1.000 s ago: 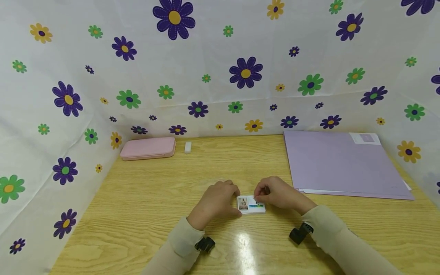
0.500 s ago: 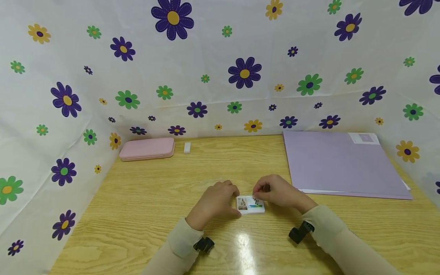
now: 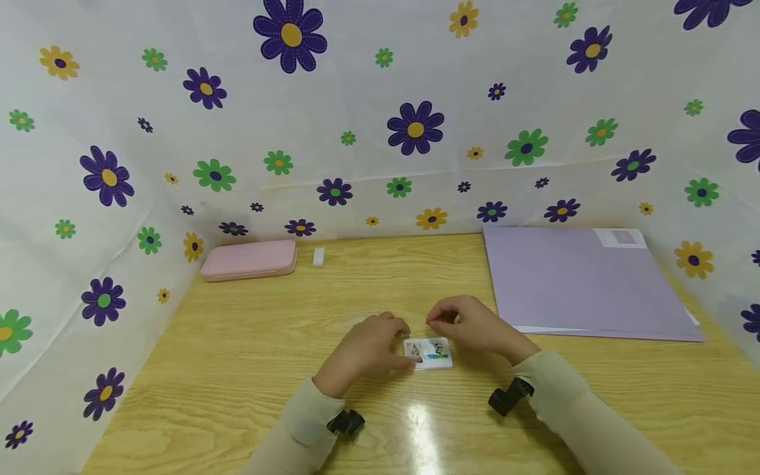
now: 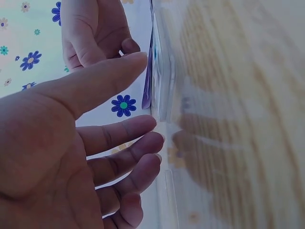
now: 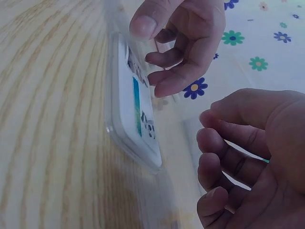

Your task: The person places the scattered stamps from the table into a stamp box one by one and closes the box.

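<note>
On the table lies a small white card point(image 3: 438, 361) in a clear case, with a photo at its left, a panda picture at its upper right and a blue-green strip. In the right wrist view the card point(image 5: 125, 109) stands out flat, with clear edges. The left hand point(image 3: 368, 346) is spread around its left side, its thumb tip at the front corner and its fingers by the far corner. Just beyond the card's upper right edge hovers the right hand point(image 3: 475, 330), thumb and forefinger tips together and other fingers curled. Nothing shows between its fingertips.
A pink pencil case point(image 3: 249, 260) and a white eraser-like block point(image 3: 318, 257) lie at the back left. Large purple sheets point(image 3: 582, 280) over white paper cover the right back of the wooden table point(image 3: 237, 343). A flowered cloth point(image 3: 356, 99) hangs behind.
The right hand has lifted off the card and moved up and away, uncovering the panda picture. The left hand stays beside the card. The head view has turned slightly right.
</note>
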Motion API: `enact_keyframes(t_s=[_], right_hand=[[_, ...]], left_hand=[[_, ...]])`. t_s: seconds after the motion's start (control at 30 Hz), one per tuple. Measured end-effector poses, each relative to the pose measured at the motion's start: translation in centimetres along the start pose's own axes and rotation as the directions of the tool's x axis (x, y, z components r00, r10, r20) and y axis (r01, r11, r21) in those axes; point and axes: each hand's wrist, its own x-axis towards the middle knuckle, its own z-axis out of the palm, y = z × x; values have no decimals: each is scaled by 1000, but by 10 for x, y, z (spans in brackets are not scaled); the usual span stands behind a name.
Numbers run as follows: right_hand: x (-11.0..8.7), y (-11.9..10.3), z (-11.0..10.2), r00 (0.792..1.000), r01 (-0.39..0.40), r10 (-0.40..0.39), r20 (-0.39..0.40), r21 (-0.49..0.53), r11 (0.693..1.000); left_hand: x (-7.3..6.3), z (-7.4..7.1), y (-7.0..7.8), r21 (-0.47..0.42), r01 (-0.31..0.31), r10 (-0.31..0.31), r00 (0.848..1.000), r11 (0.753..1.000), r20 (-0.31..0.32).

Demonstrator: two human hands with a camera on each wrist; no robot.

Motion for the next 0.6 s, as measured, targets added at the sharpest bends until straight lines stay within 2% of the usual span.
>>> enact_keyframes(t_s=[0.27,0.6], right_hand=[[2,-2,0,1000,2,-2,-9,17,1000],[6,-12,4,998,7,-6,-62,7,1000]], left_hand=[[-1,-3,-1,-37,-8,7,999,999,-31],[-2,-5,-7,-13,-24,22,993,1000,-116]])
